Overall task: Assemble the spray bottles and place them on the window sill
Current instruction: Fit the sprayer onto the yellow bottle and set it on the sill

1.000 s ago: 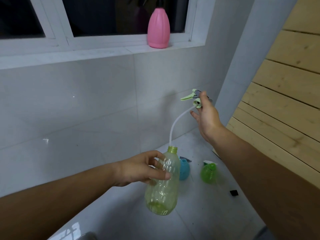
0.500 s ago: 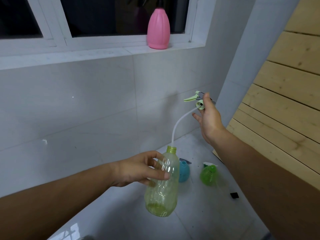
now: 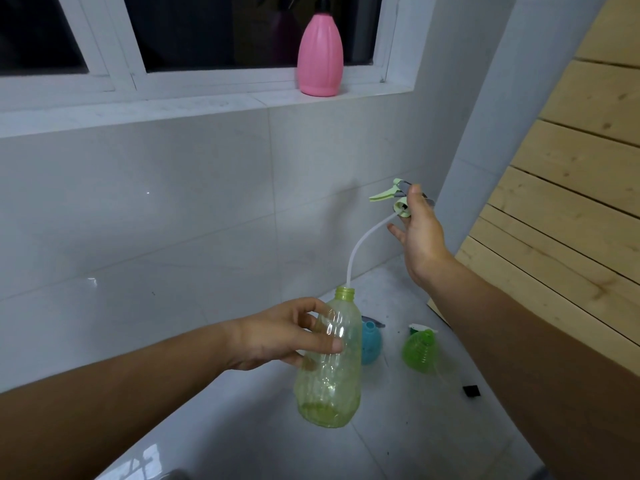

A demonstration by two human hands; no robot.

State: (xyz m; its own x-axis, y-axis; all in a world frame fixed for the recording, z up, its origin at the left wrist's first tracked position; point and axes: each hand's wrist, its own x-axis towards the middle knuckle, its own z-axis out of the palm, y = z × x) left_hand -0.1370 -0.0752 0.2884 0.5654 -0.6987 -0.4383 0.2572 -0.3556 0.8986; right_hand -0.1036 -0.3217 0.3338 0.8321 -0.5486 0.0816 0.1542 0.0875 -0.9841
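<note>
left hand point(image 3: 277, 336) wrapped round yellow-green bottle point(image 3: 329, 362); right hand point(image 3: 420, 233) raised, pinching spray head point(image 3: 394, 197), tube point(image 3: 360, 247) entering neck.

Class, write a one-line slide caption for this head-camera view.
Left hand steadies the clear green bottle while the right hand feeds the sprayer head's tube into its neck.
</note>
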